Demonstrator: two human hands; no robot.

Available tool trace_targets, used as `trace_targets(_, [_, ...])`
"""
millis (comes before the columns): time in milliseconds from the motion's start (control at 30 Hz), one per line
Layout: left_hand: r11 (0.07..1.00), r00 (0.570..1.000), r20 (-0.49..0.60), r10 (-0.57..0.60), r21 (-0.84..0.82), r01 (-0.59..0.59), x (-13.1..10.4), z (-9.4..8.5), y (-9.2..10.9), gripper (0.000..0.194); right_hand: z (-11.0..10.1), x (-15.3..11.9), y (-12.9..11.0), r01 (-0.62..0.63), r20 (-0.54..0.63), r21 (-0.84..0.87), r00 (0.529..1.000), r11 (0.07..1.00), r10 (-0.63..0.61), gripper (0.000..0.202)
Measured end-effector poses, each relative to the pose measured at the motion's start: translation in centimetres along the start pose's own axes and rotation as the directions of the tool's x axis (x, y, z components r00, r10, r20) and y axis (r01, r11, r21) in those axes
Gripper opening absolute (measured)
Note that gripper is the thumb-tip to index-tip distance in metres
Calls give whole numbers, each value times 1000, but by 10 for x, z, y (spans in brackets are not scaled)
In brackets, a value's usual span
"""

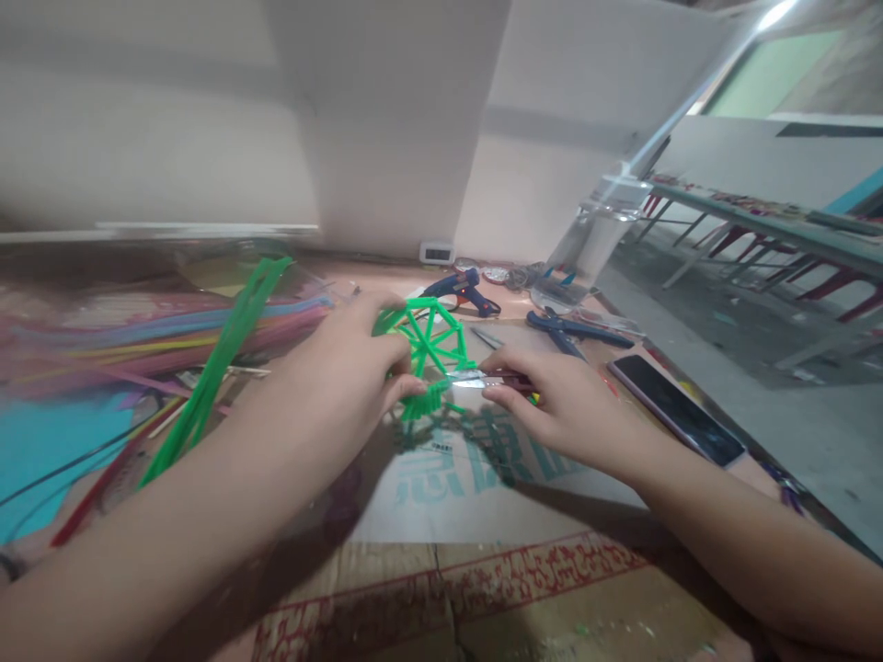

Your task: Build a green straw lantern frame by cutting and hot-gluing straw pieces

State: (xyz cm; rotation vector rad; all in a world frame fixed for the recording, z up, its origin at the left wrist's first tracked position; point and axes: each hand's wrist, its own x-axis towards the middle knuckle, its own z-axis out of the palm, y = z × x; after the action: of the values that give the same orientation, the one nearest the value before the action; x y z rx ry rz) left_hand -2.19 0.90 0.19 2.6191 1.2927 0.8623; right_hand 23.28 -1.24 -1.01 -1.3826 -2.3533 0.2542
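A green wheel-like frame [429,340] with spokes stands in the middle, made of thin green pieces. My left hand [386,359] is closed on its left side, the thumb pressing near the lower green part. In my right hand [531,391] is a pointed metal tool with dark handles [475,379], probably tweezers or small scissors. The tool's tip touches or nearly touches the lower right of the green frame. Beneath both hands lies a pale sheet with teal characters [448,478].
Behind the hands are a blue glue gun [464,292], a small white clock [437,253] and a clear plastic container [576,257]. Blue pliers [576,329] and a phone [676,409] lie to the right. Long green strips [221,368] and colored sticks fill the left.
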Motion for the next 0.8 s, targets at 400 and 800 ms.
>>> trace_targets(400, [989,999,6,-54,138,52,9,-1,-12,41,6,3,5,73,63,76,995,994,-78,16])
trace_targets(800, [988,994,-38,-106,112,110,16,-5,-15,43,16,2,6,98,-82,98,993,990,-90,20])
